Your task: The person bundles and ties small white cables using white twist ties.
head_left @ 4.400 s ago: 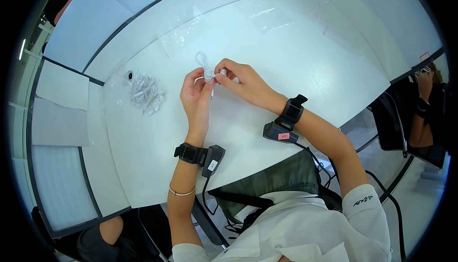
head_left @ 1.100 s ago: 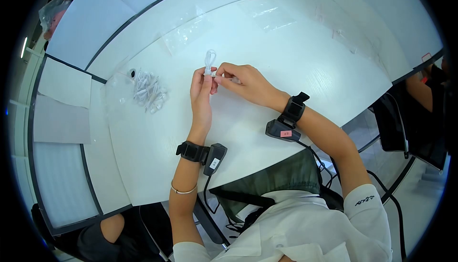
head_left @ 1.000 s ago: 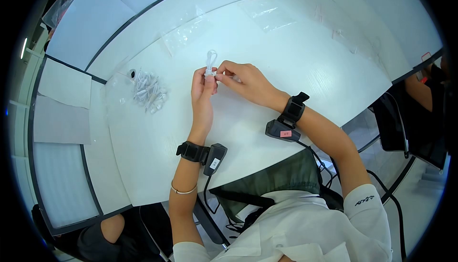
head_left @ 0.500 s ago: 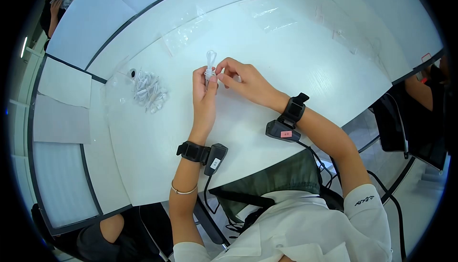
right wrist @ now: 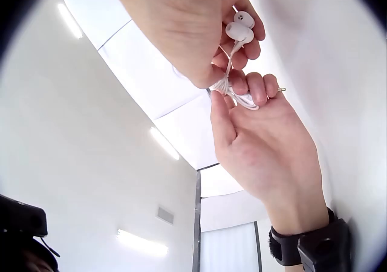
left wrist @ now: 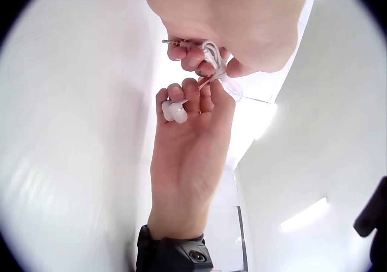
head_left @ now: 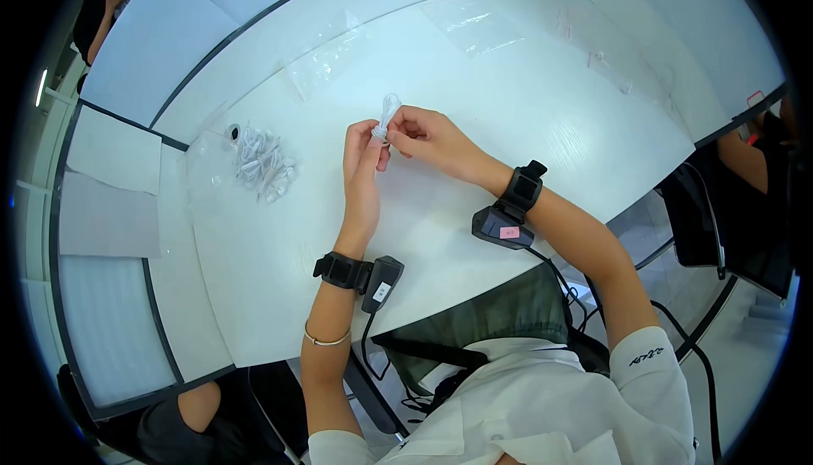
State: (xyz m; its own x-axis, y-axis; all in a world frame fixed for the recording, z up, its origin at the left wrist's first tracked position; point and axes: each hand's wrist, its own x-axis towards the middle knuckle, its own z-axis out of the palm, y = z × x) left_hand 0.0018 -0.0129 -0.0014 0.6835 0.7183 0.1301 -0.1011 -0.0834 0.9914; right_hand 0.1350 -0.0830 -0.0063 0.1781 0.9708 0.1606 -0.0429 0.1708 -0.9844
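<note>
A white earphone cable is wound into a bundle with its loop upward, between both hands. My left hand pinches the wound part between thumb and fingers; the metal plug sticks out by its fingers in the left wrist view. Close on the right, my right hand pinches the cable at the wrap, its fingertips against the bundle. Two white earbuds lie at the curled fingers of the right hand in the right wrist view, a short length of cable running from them to the bundle.
A pile of white cables lies on the table's left side, beside a small dark round thing. Clear plastic bags lie along the back and right. Low white partitions surround the table. Other people are partly visible beyond.
The bundle's loop, upright half a second ago, now leans right. My right fingers have closed in against the wrap. The plug end, below the hands in the oldest frame, no longer hangs there.
</note>
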